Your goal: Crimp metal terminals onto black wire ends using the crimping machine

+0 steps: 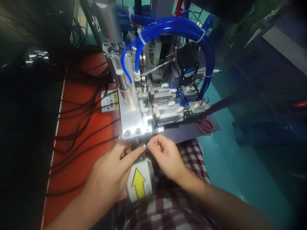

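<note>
My right hand (168, 156) is closed in a pinch, thumb against forefinger, at a tiny part with red and shiny metal on it (146, 149). The part is too small to name. From the other side, the thumb of my left hand (112, 167) reaches to the same spot. Its other fingers curl under the front edge of the machine's metal plate (131, 123), and what they grip is hidden. Both hands meet just in front of this plate, above a white label with a yellow arrow (139, 183).
Blue air hoses (177, 24) arch over small pneumatic cylinders (166, 111). A tall metal cylinder (109, 22) rises at the back left. Black cables (81, 127) cross the orange surface (72, 169) on the left. Red-handled scissors (205, 126) lie at the right edge of the dark base.
</note>
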